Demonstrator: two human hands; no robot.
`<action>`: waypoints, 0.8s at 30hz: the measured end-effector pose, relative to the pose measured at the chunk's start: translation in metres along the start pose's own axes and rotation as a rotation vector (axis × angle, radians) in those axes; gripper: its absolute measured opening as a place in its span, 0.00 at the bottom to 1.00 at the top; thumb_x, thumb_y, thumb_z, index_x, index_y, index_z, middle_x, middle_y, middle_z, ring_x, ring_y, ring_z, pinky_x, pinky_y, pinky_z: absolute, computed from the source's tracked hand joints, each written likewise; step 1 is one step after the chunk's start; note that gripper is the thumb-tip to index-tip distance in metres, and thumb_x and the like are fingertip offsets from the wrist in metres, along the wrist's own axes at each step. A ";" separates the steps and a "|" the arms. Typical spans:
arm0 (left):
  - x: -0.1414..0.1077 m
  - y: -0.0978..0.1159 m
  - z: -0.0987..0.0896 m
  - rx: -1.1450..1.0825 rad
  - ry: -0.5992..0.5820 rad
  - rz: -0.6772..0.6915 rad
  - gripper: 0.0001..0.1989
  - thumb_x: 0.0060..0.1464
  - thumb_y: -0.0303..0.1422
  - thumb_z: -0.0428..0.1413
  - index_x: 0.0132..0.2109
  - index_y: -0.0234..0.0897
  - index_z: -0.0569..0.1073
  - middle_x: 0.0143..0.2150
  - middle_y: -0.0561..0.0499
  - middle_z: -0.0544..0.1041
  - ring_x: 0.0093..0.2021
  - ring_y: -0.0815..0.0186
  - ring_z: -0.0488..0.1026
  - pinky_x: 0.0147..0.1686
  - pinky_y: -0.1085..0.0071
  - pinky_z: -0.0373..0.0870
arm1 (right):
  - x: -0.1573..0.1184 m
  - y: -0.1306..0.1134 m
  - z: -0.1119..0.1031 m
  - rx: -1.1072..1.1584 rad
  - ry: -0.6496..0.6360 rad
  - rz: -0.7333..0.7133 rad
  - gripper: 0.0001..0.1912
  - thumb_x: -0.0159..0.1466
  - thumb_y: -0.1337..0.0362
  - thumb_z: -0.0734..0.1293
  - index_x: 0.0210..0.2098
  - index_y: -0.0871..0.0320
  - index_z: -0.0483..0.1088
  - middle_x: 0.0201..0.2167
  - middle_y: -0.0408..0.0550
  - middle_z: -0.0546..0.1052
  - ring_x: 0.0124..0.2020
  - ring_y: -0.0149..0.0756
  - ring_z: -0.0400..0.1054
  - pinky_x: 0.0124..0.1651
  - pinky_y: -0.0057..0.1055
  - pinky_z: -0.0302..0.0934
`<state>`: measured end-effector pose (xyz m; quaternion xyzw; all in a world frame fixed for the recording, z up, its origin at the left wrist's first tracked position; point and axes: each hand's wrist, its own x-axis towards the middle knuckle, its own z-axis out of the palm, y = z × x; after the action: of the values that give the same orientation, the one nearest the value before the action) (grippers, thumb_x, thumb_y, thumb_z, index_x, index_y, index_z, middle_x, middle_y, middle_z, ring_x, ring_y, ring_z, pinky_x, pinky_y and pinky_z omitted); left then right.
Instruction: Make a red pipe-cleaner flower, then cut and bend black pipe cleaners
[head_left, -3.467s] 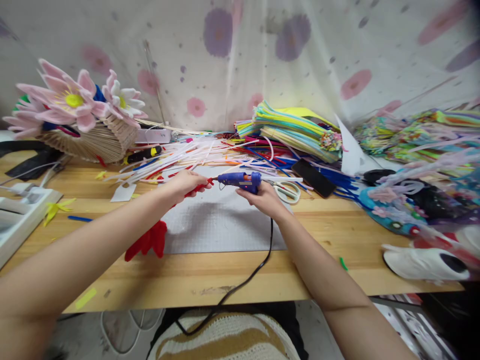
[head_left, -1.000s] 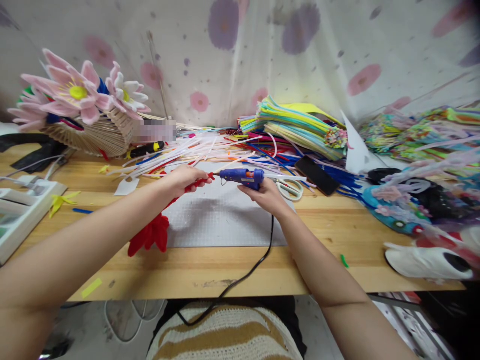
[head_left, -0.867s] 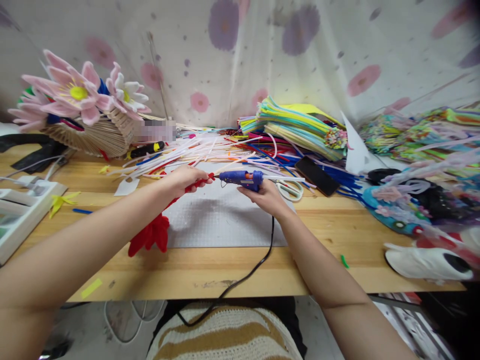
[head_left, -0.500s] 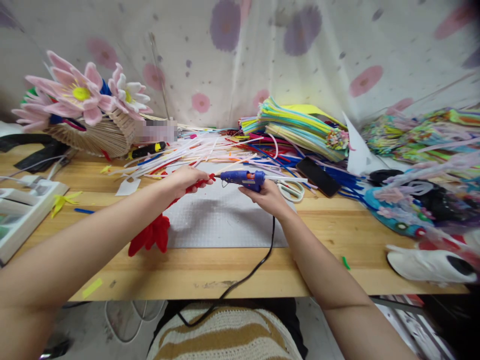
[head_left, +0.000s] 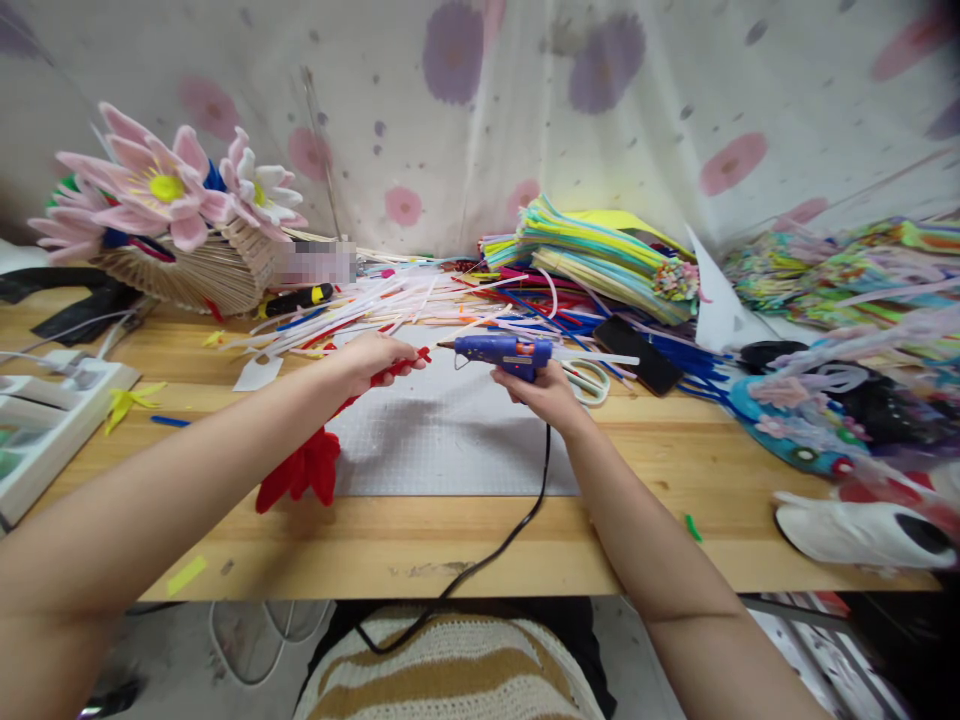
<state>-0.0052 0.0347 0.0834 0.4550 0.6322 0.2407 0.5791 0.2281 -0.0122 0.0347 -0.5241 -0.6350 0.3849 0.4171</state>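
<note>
My left hand (head_left: 379,362) is closed around the red stem of a red pipe-cleaner flower (head_left: 304,470). Its fuzzy petals hang below my forearm, and the stem's tip pokes out past my fingertips. In my right hand (head_left: 541,388) is a blue hot glue gun (head_left: 491,350), with a white glue stick out of its back and a black cord running down toward my lap. The nozzle points left at the stem's tip, a small gap between them. Under both hands lies a grey cutting mat (head_left: 457,450).
Loose pipe cleaners (head_left: 390,310) cover the back of the wooden table. Scissors (head_left: 589,382) and a phone (head_left: 641,355) lie right of the glue gun. A basket (head_left: 202,265) with pink flowers stands back left, a white power strip (head_left: 67,430) in front of it.
My right hand has drawn the glue gun a little to the right, moving the nozzle off the red stem's tip. My left hand keeps its hold in nearly the same place.
</note>
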 end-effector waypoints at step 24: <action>0.001 0.004 -0.018 -0.077 -0.111 -0.022 0.06 0.45 0.21 0.54 0.23 0.29 0.73 0.22 0.50 0.68 0.18 0.79 0.58 0.13 0.82 0.45 | -0.003 0.045 -0.031 -0.964 0.123 0.122 0.17 0.52 0.51 0.69 0.30 0.58 0.67 0.29 0.52 0.73 0.32 0.42 0.66 0.32 0.32 0.55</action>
<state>-0.0213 0.0413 0.0906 0.4380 0.5944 0.2331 0.6329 0.2726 -0.0071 0.0032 -0.7154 -0.6833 0.0392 0.1405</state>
